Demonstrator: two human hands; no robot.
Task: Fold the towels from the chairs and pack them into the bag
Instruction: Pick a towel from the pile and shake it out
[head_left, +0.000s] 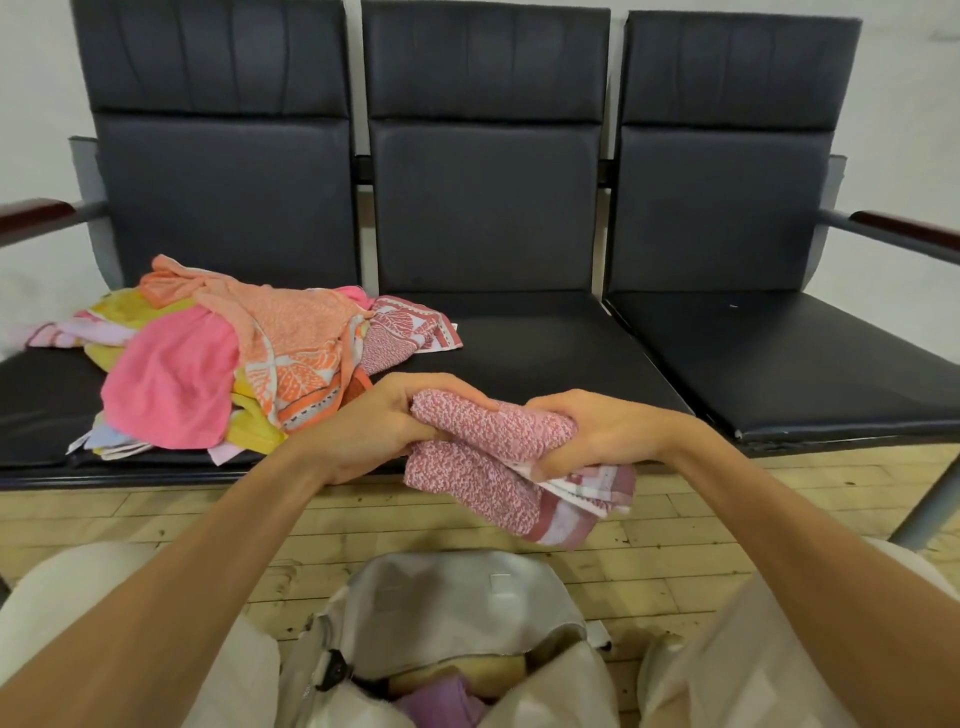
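Over the middle seat's front edge, left hand (374, 426) and right hand (587, 436) both clutch one folded pink towel (488, 452). I'd tuck its loose end, then lower it flat into the single open bag (457, 597), onto one yellow towel (498, 670) and one purple towel (441, 701). Three chairs (779, 364); the left seat's pile (234, 353) defies counting.

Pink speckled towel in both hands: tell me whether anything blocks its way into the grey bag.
Nothing visible does. The folded pink speckled towel, gripped by the left hand and right hand, hangs above the open grey fabric bag, whose mouth holds a purple towel and a yellow towel.
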